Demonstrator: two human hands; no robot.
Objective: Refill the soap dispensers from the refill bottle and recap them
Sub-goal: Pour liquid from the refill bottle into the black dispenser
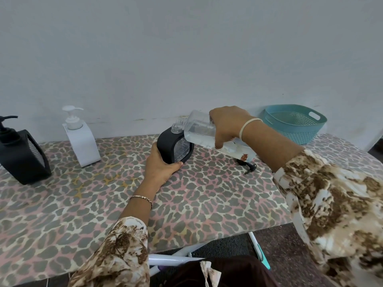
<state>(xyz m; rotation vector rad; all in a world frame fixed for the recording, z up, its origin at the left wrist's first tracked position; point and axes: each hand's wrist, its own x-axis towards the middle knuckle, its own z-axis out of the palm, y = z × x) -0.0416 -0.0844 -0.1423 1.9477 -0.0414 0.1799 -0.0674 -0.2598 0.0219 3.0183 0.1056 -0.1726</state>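
**Pouring step.** My left hand (160, 165) wraps the near side of the open dispenser (172, 146), which stands on the tabletop (207, 193) near the wall. My right hand (227, 125) grips the bottle (200, 131), tipped with its mouth just above the dispenser's neck (176, 128). Clear liquid lies along the bottle's lower side; I cannot tell whether a stream is running.

To pour well, I judge that I should:
- hold the mouth over the neck
- raise the bottle's base slowly, for a thin flow
- brace the dispenser against tipping
- stop short of the neck, leaving room for the pump tube

The pump (248, 165) lies on the tabletop beneath the bottle, within reach for recapping. A white dispenser (80, 139) and a black dispenser (22, 156) stand capped at left.
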